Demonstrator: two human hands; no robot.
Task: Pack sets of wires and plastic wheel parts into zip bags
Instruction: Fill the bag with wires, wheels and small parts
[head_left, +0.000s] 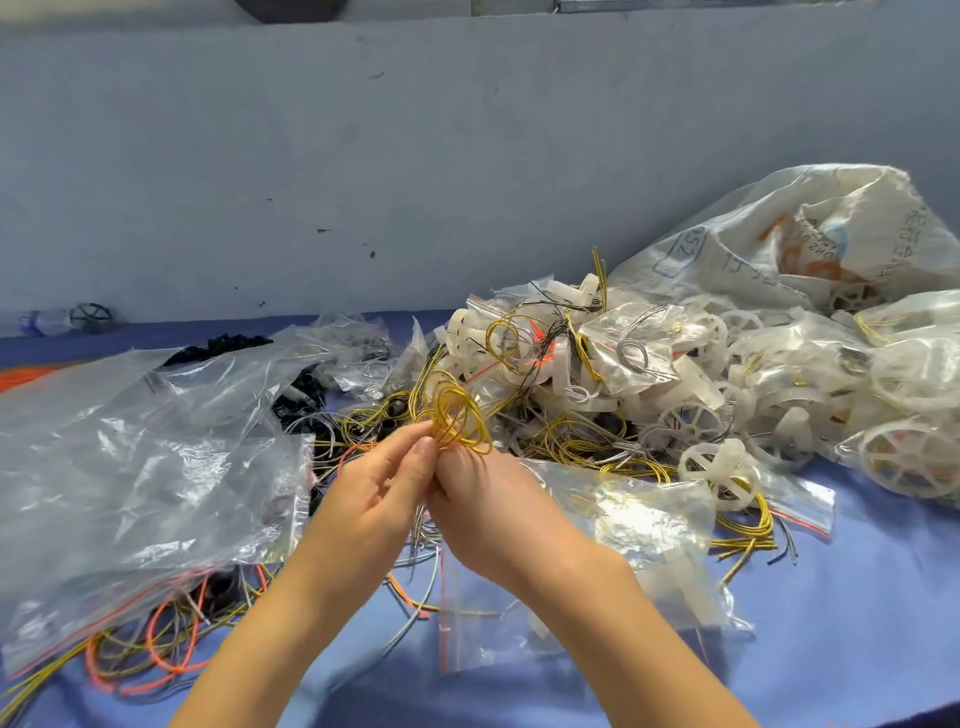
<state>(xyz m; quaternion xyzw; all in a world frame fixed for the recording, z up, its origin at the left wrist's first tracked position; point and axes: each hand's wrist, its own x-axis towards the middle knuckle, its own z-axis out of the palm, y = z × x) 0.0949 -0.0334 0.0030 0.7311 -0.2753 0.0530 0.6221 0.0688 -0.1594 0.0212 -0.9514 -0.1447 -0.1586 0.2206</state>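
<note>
A coil of yellow wire is held up at the middle of the view. My left hand pinches its lower edge with thumb and fingers, and my right hand grips it from the right, the two hands touching. An empty zip bag with a red seal strip lies under my right forearm. Beyond the hands lies a heap of white plastic wheel parts and packed small bags, mixed with loose yellow, grey and orange wires.
A stack of clear zip bags covers the left of the blue table; orange and yellow wires lie under it. A large white woven sack slumps at the back right. A grey wall stands behind the table.
</note>
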